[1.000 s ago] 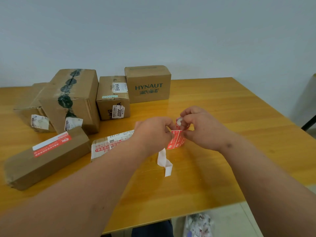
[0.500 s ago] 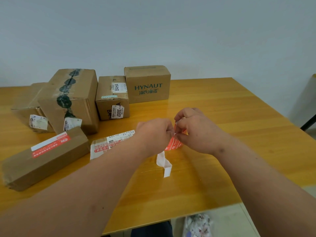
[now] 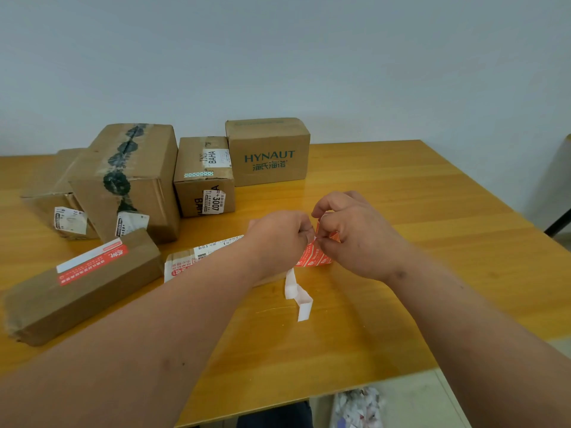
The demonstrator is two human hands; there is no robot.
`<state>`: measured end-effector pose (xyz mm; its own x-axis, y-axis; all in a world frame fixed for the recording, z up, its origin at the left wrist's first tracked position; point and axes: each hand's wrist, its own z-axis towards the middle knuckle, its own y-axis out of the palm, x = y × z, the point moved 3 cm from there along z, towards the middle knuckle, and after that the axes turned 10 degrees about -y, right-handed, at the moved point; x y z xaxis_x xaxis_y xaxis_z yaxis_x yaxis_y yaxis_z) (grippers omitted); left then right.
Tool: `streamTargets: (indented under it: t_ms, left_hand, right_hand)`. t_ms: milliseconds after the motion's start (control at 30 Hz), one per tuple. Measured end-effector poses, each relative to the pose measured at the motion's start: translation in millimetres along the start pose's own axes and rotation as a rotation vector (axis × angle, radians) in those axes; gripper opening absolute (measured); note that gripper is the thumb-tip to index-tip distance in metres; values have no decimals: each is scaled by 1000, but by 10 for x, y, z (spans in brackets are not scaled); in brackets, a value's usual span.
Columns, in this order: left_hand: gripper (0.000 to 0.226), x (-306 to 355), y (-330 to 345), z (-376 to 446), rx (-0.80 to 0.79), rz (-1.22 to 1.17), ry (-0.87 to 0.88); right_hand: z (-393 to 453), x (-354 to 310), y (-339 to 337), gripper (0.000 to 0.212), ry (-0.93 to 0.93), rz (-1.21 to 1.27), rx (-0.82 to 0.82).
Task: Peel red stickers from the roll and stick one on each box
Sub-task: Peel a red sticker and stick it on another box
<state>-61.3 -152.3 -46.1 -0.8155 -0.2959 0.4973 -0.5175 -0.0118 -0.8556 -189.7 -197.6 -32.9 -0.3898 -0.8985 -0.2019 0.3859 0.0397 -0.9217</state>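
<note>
My left hand (image 3: 279, 239) and my right hand (image 3: 355, 233) meet above the table's middle, both pinching the red sticker strip (image 3: 312, 257). The roll itself is mostly hidden inside my right hand. A white backing strip (image 3: 298, 295) dangles from below my left hand down to the table. A long flat box (image 3: 80, 285) at front left carries a red sticker (image 3: 92, 268). A low flat box (image 3: 191, 261), partly hidden behind my left forearm, also shows a red sticker. Behind them stand a tall taped box (image 3: 129, 180), a BAHA box (image 3: 204, 177) and a HYNAUT box (image 3: 268, 152).
Another brown box (image 3: 49, 193) lies at far left behind the tall one. The wooden table (image 3: 401, 217) runs to its right edge near a dark leg. Crumpled white backing scraps (image 3: 358, 406) lie on the floor below the table's front edge.
Both hands have closed in tighter on the strip and the roll has disappeared inside my right hand. The red strip hangs lower and more hidden. The boxes have not moved.
</note>
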Motion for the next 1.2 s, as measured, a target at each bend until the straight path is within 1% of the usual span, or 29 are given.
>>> streamTargets:
  t_ms: [133, 267, 367, 433, 500, 533, 633, 700, 767, 833, 933, 1200]
  left_hand:
    - [17, -5, -7, 16, -20, -19, 8]
    - [25, -29, -28, 20, -38, -58, 4]
    - [24, -30, -54, 2, -75, -145, -2]
    - [22, -29, -68, -16, -106, -216, -2]
    - [19, -35, -92, -27, -101, -255, 4]
    - [18, -39, -104, -32, -91, -264, 8]
    - [18, -70, -120, -58, -79, -303, 10]
    - [20, -103, -116, -73, -99, -332, 12]
    - [16, -121, -100, -68, -116, -334, 15]
    - [12, -129, -91, -41, -83, -280, 2]
    - [18, -116, -88, -21, -51, -287, -22]
    - [23, -101, -70, 18, -71, -302, -68]
  right_hand:
    - [0, 13, 21, 6, -36, 18, 17]
    - [-2, -3, 18, 6, -59, 28, 31]
    - [0, 13, -5, 2, -8, 24, 14]
    - [9, 41, -20, 12, 57, 20, -36]
    - [34, 65, -21, 22, 102, -12, -86]
    - [49, 72, -18, 23, 109, -27, -93]
    - [71, 92, -10, 14, 119, -21, -55]
    - [65, 105, -16, 9, 136, -1, -33]
    - [62, 101, -20, 9, 139, -1, -32]
    - [68, 81, -16, 10, 138, 2, -52]
    - [82, 67, 11, 12, 138, -4, -97]
    - [70, 63, 16, 9, 96, -19, -71]
